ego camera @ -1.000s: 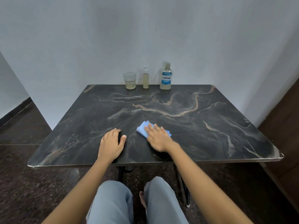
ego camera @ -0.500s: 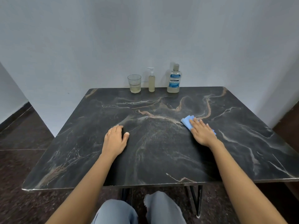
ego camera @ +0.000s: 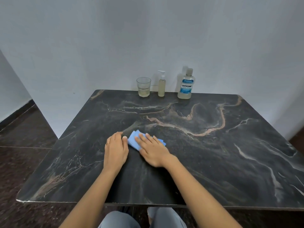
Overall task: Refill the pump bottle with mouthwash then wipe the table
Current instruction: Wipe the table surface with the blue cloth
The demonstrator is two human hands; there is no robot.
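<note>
Currently wiping | right hand (ego camera: 153,152): fingers straight, pressing blue cloth (ego camera: 133,142) flat onto surface (ego camera: 213,153) for contact | left hand (ego camera: 116,150): flat, empty, likely bracing | pump bottle (ego camera: 161,87) stands rearward, clear of strokes

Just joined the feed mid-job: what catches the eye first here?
The blue cloth stands out, pressed flat under the right hand near the middle of the marble table, with the left hand resting beside it. At the far edge by the wall stand a glass, the pump bottle and the mouthwash bottle.
</note>
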